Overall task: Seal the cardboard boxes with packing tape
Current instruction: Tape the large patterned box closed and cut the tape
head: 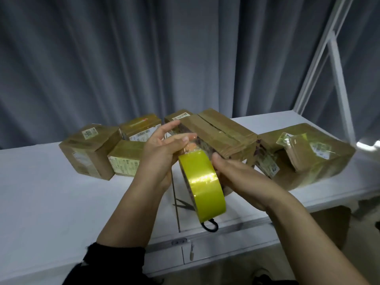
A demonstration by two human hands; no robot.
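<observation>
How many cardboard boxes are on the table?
6: far-left box, small front box, back box, one behind the hands, centre box, big right box. More may hide.

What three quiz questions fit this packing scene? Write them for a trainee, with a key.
1. True or false: the tape roll lies flat on the white table.
2. Which hand pinches the tape's free end: A left hand, B right hand?
3. Fill in: behind the roll, on the table, lie black-handled ____.

Key: 1 false, both hands hold it up. 2 A. 3 scissors.
</observation>
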